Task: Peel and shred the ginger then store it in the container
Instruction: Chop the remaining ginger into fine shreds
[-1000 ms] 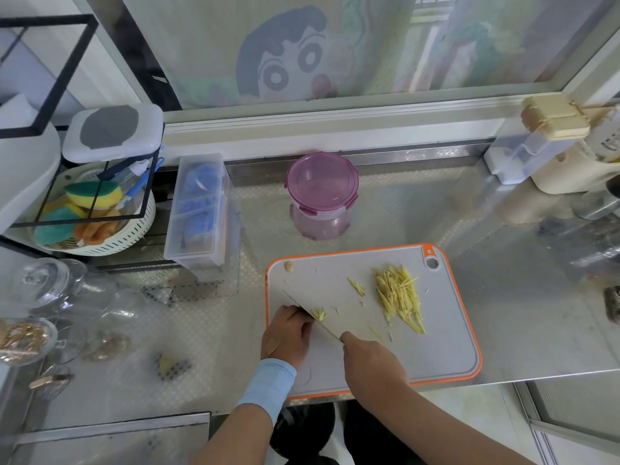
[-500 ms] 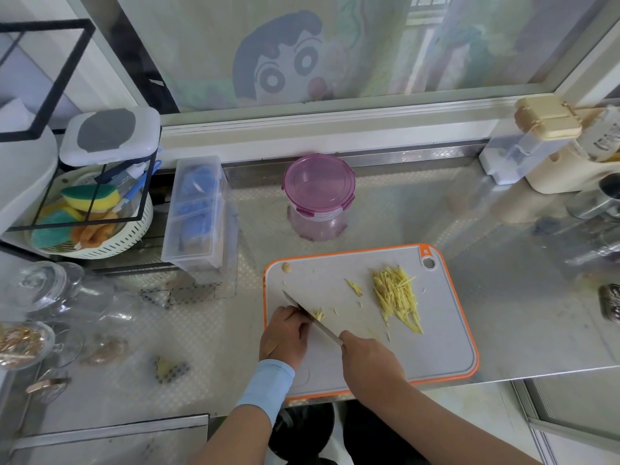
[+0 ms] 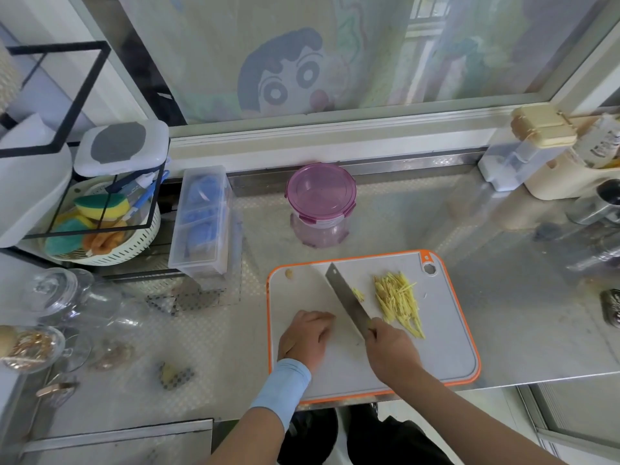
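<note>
A grey cutting board (image 3: 446,350) with an orange rim lies at the counter's front edge. A pile of yellow ginger shreds (image 3: 397,302) sits on its right half, and a few loose shreds (image 3: 358,293) lie beside the knife blade. My right hand (image 3: 391,352) grips the handle of a knife (image 3: 347,298) whose flat blade is tilted, angled up and left across the board. My left hand (image 3: 307,335) rests on the board's left side with fingers curled; whether ginger is under it is hidden. A small ginger scrap (image 3: 288,272) lies at the board's top left corner. The purple-lidded container (image 3: 320,203) stands closed behind the board.
A clear plastic box (image 3: 201,219) with blue items stands left of the container. A rack with a sponge basket (image 3: 100,236) is at far left, with glass jars (image 3: 63,293) in front. A ginger piece (image 3: 172,374) lies on the counter. Utensil holders (image 3: 563,169) stand at far right.
The knife has lifted from the cutting spot and swung right, its blade now tilted flat-side up and pushed toward the shred pile. My left hand stays on the board's left side.
</note>
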Demonstrator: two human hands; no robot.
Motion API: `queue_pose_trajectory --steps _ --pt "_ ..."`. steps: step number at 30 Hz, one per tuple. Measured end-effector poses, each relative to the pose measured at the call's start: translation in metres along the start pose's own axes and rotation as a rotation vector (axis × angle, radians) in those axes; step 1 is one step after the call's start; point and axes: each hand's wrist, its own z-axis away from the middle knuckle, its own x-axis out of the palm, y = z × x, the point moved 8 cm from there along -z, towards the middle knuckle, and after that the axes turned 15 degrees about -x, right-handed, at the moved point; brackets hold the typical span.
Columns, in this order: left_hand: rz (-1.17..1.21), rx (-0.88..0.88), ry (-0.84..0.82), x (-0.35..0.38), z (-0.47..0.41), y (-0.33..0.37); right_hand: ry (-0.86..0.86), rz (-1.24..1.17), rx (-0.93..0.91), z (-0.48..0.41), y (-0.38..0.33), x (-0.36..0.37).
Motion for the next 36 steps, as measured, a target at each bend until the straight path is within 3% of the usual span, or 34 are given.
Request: queue_pose_trajectory --steps 3,6,9,11,19,25,29,32,36 --pt "0.086 -0.153 0.035 -0.016 -0.009 -0.012 0.057 -0.045 0.021 0.003 -0.001 -0.009" --pt "0.147 -0.308 0.108 -0.040 -0.010 -0.033 -0.005 -0.110 -0.019 0.002 -0.021 0.008" --pt "0.106 -0.396 0.113 -0.054 -0.010 -0.046 -0.097 -0.188 0.001 0.002 -0.030 0.037" --pt "0.071 -0.416 0.096 -0.059 -0.010 -0.051 -0.065 -0.235 0.039 0.002 -0.022 0.038" --pt "-0.073 -0.329 0.017 -0.062 -0.025 -0.046 0.171 -0.137 0.155 -0.003 0.019 -0.021" --pt "-0.173 -0.201 -0.019 -0.059 -0.050 -0.030 -0.003 -0.230 -0.009 -0.004 -0.021 0.016" --pt "-0.265 -0.158 -0.083 -0.046 -0.053 -0.030 0.019 -0.269 0.085 0.001 0.005 0.016" --pt "-0.172 -0.129 -0.087 -0.033 -0.039 -0.015 0.122 -0.237 0.147 0.007 0.029 -0.007" --pt "0.134 -0.179 -0.119 -0.017 -0.015 0.013 0.131 -0.212 0.126 0.005 0.024 -0.016"
